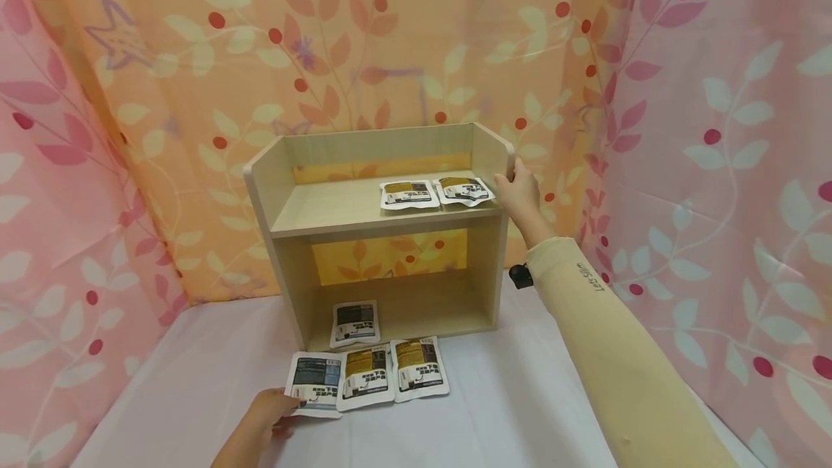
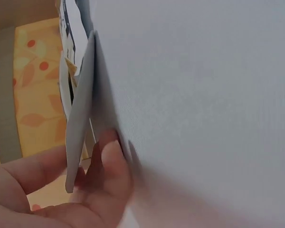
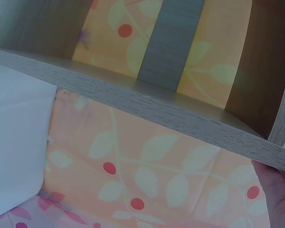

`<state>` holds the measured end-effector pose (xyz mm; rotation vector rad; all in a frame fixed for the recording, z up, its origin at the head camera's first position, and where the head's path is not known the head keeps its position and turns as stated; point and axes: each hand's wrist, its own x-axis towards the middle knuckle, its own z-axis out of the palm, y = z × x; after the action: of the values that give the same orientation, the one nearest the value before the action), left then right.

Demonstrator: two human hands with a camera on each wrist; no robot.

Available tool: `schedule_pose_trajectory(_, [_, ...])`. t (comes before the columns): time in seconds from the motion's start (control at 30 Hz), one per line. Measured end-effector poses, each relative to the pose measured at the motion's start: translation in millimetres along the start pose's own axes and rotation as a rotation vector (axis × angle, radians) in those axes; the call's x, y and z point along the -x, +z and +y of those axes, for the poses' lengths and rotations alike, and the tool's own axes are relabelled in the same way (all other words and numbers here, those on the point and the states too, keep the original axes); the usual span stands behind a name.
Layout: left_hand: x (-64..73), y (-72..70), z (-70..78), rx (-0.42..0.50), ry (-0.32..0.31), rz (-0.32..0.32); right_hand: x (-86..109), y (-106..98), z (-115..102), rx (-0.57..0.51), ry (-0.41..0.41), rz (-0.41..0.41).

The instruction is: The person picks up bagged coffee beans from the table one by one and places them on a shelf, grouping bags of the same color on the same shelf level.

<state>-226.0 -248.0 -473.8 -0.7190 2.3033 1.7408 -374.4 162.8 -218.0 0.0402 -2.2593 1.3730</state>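
My left hand (image 1: 269, 414) pinches the near left corner of a flat white packet with a blue label (image 1: 315, 381) on the table. In the left wrist view the packet (image 2: 80, 123) runs edge-on between thumb and fingers, its near edge raised off the cloth. Beside it lie two white packets with brown-gold labels, one in the middle (image 1: 365, 379) and one on the right (image 1: 419, 369). Up at the right, my right hand (image 1: 522, 197) grips the side panel of a small two-tier wooden shelf (image 1: 383, 217). The right wrist view shows only part of that hand (image 3: 281, 194), against the panel's edge.
Two brown-gold packets, one left (image 1: 408, 195) and one right (image 1: 464, 190), lie on the upper tier. A dark-label packet (image 1: 354, 323) rests at the lower tier's front left. Patterned curtains (image 1: 403, 42) surround the white tablecloth (image 1: 507, 410).
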Motion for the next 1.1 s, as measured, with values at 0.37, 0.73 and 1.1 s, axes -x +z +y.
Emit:
schedule_pose_trajectory(0.37, [6.6,-8.7,-1.9,0.295,0.076,-0.090,-0.9,-1,-1,-0.031,0.001,-0.017])
schedule_pose_trajectory(0.73, [19.9,-21.4,5.8,0.321,0.121,-0.055,-1.7,1,1,-0.013,-0.009,-0.011])
schedule_pose_trajectory(1.1, [27.7,-26.8,10.7,0.413,0.171,-0.071,-1.4,1,2,0.004,-0.016,0.007])
